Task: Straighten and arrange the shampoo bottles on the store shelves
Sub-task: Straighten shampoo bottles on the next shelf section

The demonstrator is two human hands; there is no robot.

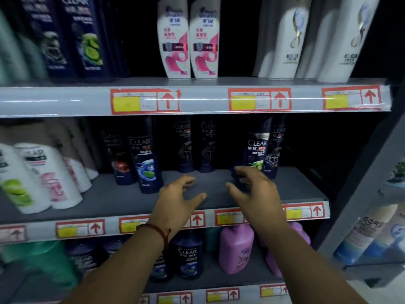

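At the far left of the middle shelf (105, 200), the white bottles (50, 172) lean over to the left, packed against each other. Next come two dark Clear bottles (144, 159), both upright. The one with a blue picture stands a little forward of its neighbour with a red one.

Just right of them the left hand (177, 194), a red cord (153, 229) on its wrist, hovers over bare shelf. Its fingers are spread and loosely curved, and it holds nothing. Beyond it, deep at the back, the back pair (185, 145) of dark bottles stands side by side, upright and well apart from the front edge.

The right hand (249, 187) is near the left, with a gap between them. Its fingers are apart and hooked, the thumb points left, and it grips nothing. It lies in front of the base of the green-label bottle (256, 148); whether it touches the bottle cannot be told. Close against that bottle's right side, slightly behind it, stands the last dark bottle (275, 148), upright.

On the shelf below, under the right forearm, is a purple bottle (236, 249).
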